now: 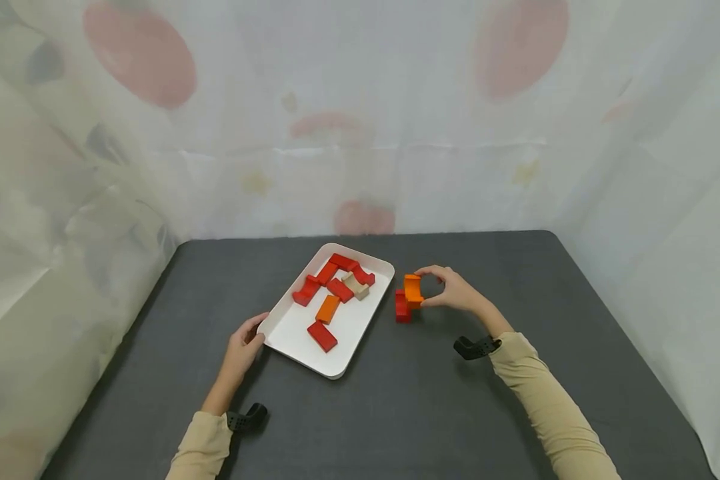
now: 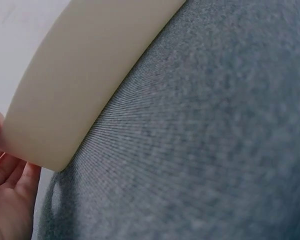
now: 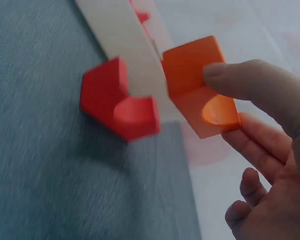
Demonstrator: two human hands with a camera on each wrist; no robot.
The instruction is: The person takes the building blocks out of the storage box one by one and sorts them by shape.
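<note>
Dark grey cloth-covered table (image 1: 396, 413). Backdrop: pale translucent curtain (image 1: 360, 133) with faded red and grey blotches, hanging on three sides. Lighting soft, even, diffuse.

We seem to be in a makeshift recording booth: a dark grey cloth tabletop (image 1: 396, 413) enclosed from 9 through 12 to 3 o'clock by translucent spotted curtains (image 1: 360, 120).
</note>
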